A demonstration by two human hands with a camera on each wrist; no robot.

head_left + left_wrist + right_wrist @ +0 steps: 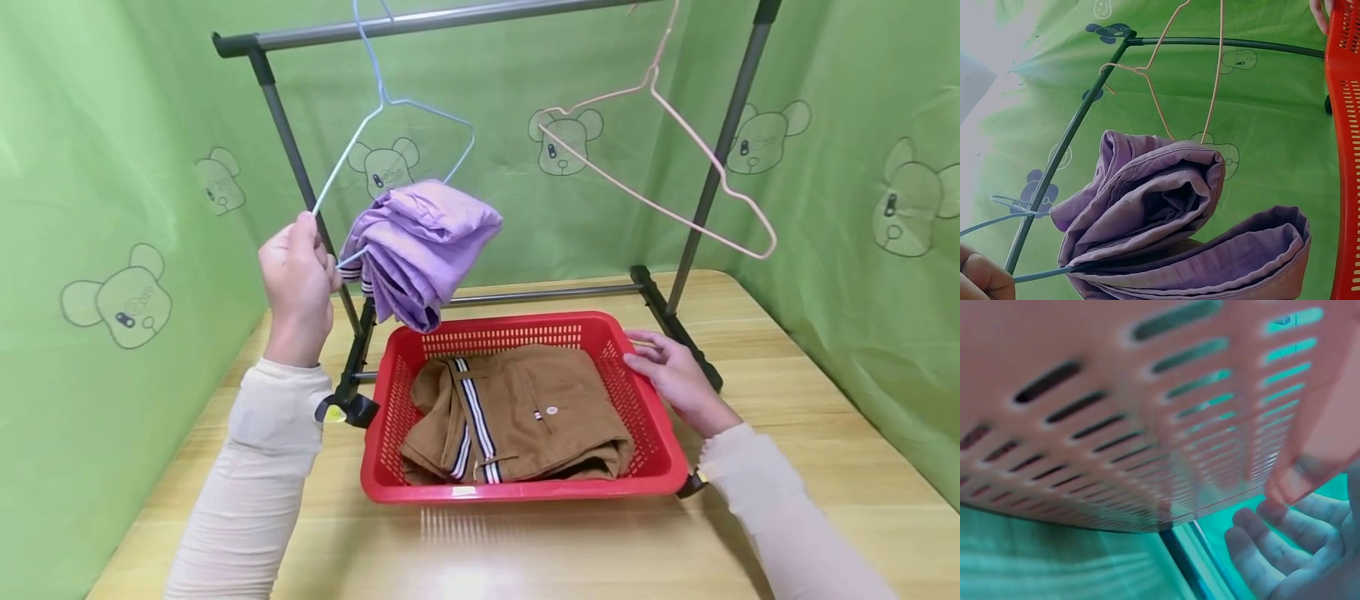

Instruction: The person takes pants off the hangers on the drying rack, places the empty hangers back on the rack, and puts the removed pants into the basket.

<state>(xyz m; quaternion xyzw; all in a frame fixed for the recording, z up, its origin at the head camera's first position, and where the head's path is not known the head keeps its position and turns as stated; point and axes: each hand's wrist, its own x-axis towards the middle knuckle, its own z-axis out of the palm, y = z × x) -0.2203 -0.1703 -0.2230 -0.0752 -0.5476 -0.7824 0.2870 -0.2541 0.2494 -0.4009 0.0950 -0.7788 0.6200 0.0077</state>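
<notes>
My left hand pinches the blue wire hanger at its left corner, below the rail. Folded purple trousers with a striped waistband hang over the hanger's lower bar; in the left wrist view the purple cloth is bunched in thick folds around the bar. The right hand is at the right rim of the red plastic basket, thumb on the rim. In the right wrist view its fingers are loosely bent and spread below the rim. Folded brown trousers with a striped waistband lie in the basket.
A pink hanger hangs to the right on the grey rail of a clothes rack. The rack's black feet stand on the wooden table behind the basket. Green curtains with bear prints surround the table.
</notes>
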